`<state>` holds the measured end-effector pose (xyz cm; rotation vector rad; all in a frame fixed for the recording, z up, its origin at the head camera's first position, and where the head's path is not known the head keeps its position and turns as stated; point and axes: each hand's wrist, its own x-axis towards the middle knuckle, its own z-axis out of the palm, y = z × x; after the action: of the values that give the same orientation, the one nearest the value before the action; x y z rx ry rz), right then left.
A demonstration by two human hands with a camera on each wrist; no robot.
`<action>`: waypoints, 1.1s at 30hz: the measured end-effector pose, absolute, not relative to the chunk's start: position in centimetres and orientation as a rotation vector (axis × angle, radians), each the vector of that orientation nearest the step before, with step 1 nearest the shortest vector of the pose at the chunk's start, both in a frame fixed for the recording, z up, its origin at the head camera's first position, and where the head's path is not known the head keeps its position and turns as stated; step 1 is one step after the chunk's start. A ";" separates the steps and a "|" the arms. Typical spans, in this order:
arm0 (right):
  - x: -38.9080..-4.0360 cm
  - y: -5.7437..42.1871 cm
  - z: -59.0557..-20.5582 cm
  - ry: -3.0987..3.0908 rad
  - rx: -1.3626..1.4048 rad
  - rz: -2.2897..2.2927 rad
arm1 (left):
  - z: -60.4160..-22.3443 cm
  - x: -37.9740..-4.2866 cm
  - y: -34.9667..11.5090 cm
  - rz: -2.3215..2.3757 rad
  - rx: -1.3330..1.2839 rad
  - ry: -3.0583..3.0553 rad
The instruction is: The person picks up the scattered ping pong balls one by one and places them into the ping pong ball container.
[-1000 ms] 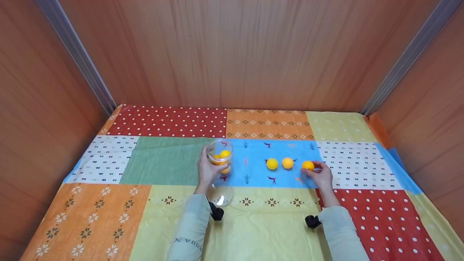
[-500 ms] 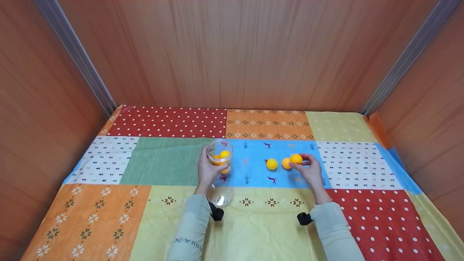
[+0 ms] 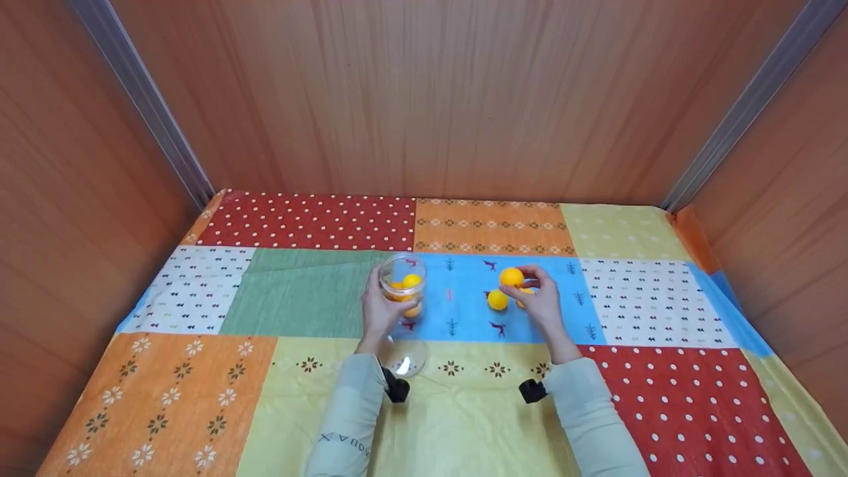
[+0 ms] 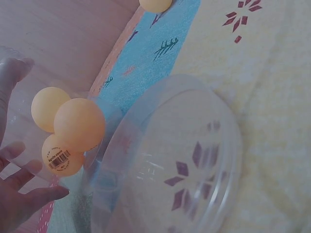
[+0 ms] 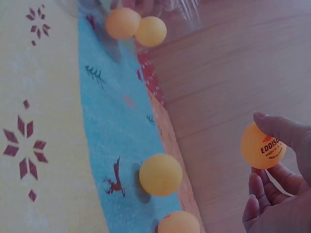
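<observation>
A ball pinched above loose ones: a slip or a nudge looks the likeliest trouble.
The orange ball (image 5: 253,148) sits between the thumb and fingertips of the right hand (image 3: 543,301), grasped at its sides; smooth and round, it might pop free if the pinch slackens. Just below those fingers, the yellow ball (image 3: 497,300) and a second loose ball (image 5: 179,224) rest on the cloth (image 3: 318,291); a low fingertip could set them rolling. Well to the left of the pinch, the left hand (image 3: 380,311) has its fingers curled round the clear jar (image 3: 401,291); a bumped rim and a weak grip could spill the balls inside (image 3: 411,281). Whether the jar stands flat is hard to tell. Behind the left fingers, near that wrist, the lid (image 3: 406,359) could catch a sleeve.
</observation>
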<state>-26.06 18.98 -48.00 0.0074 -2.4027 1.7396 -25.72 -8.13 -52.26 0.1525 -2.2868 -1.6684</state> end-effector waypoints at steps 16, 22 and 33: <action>-26.3 13.2 -45.8 -2.380 0.136 1.830 | -52.1 -25.8 -8.0 -1.676 0.226 -2.327; -26.7 11.1 -46.2 -2.413 0.173 1.813 | -52.1 -25.8 -8.0 -1.669 0.240 -2.336; -27.4 7.9 -45.7 -2.439 0.329 1.721 | -52.3 -25.8 -8.1 -1.659 0.192 -2.324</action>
<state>-27.43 7.86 -45.71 0.3295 -2.4395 1.7211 -25.83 -8.05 -52.28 0.1925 -2.3238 -1.6594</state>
